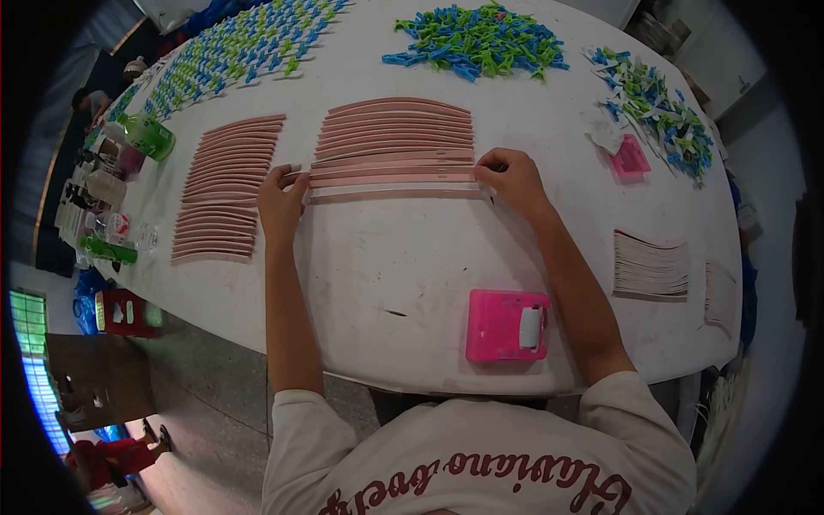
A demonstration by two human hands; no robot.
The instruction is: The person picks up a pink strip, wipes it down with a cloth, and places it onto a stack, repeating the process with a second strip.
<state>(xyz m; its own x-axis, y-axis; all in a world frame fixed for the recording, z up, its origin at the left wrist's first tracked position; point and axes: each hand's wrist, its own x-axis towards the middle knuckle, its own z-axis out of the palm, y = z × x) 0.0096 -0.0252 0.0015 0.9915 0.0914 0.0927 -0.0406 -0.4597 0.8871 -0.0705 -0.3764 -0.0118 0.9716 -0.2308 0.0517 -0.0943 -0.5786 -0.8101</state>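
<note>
My left hand (281, 202) pinches the left end of a long thin pink strip (395, 179), and my right hand (515, 178) pinches its right end. It lies level between both hands, just above the table. Closer to me, another pink strip (395, 196) rests on the table. Beyond my hands, several pink strips (395, 129) lie side by side in a row. A second row of pink strips (225, 184) is left of my left hand. Some small item, too small to name, shows at my left fingertips.
A pink tape dispenser (493, 326) stands near the front edge of the white table (386, 266). Blue and green clips (481, 41) form piles farther back. Pale strips (650, 266) and a small pink box (631, 159) lie right. Bottles (148, 136) crowd the left edge.
</note>
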